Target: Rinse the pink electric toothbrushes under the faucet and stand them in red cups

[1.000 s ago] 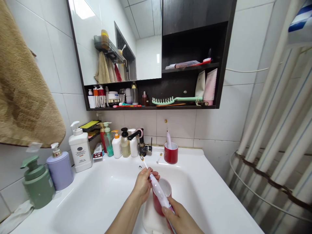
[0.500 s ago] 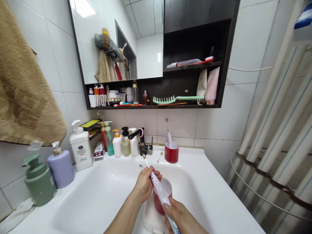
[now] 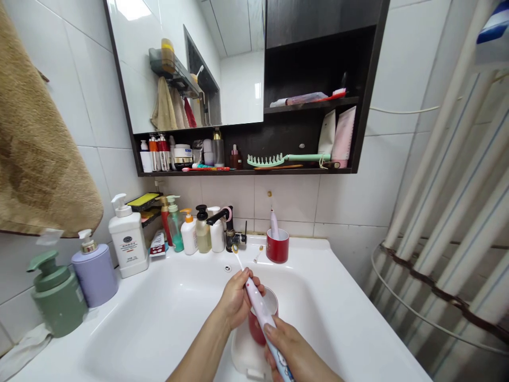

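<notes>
The left hand [image 3: 239, 298] is closed around the upper end of an electric toothbrush [image 3: 260, 307], which is gripped close below the neck. The lower part is held by the right hand [image 3: 288, 347], with the thumb pressed along its upper side. The toothbrush is held at a slant above the sink basin [image 3: 167, 318], with its brush head [image 3: 235, 249] pointed toward the black faucet [image 3: 229, 233]. Beneath the toothbrush, a red cup [image 3: 254, 329] with a pale interior is seen inside the basin, partly hidden by the hands. A white object [image 3: 242, 353] is noted at the base of this cup; whether the cup is supported by it cannot be determined. On the white surface [image 3: 310, 246] behind the basin, a second red cup [image 3: 278, 250] is found, with a lilac handle [image 3: 274, 225] stood in it. A loose brush piece [image 3: 259, 253] is laid between that cup and the faucet. Pump bottles [image 3: 204, 236] are lined up to the left of the faucet.
</notes>
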{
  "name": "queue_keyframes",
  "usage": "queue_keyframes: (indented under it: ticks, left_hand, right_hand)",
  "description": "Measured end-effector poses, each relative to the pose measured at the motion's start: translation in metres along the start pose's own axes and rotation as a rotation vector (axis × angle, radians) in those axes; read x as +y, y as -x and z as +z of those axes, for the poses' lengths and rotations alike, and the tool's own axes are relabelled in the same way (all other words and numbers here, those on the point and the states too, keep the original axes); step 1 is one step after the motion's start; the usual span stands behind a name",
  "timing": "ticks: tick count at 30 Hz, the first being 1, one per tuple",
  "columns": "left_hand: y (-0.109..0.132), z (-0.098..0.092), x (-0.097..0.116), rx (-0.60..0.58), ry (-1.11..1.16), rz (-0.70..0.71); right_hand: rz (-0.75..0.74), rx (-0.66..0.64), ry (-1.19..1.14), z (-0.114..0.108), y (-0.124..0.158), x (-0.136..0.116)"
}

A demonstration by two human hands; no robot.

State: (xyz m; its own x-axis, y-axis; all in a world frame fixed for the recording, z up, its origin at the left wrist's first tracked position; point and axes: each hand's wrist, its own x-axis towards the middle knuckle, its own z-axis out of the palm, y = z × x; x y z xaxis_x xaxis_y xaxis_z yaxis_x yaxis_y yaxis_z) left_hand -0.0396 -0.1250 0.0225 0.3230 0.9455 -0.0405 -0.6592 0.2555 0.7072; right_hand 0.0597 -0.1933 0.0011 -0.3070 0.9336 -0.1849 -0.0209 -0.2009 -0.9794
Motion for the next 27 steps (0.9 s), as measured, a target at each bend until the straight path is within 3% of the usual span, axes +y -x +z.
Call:
queue_keyframes:
  ticks: [4,8,14,19,23,27]
  left_hand:
    - [0.001,0.002,0.000,0.020,-0.004,0.004]
    - [0.001,0.004,-0.005,0.082,-0.209,0.039]
    - [0.008,-0.005,-0.011,0.004,-0.893,0.223]
    - [0.026,-0.025,-0.015,-0.091,-1.439,0.310]
    - [0.026,-0.036,-0.024,-0.193,-1.488,0.378]
    - [0.017,-0.036,-0.030,-0.182,-1.346,0.351]
  right_hand:
    - [-0.002,0.001,0.024,0.000,0.001,-0.001]
    - [-0.064,0.063,0.047,-0.003,-0.002,-0.002]
    - [-0.287,0.376,-0.055,-0.017,-0.013,-0.024]
    - [-0.394,0.488,0.075,-0.026,-0.041,-0.039]
    - [-0.364,0.548,0.258,-0.028,-0.063,-0.025]
    - [-0.315,0.569,0.434,-0.027,-0.070,-0.003]
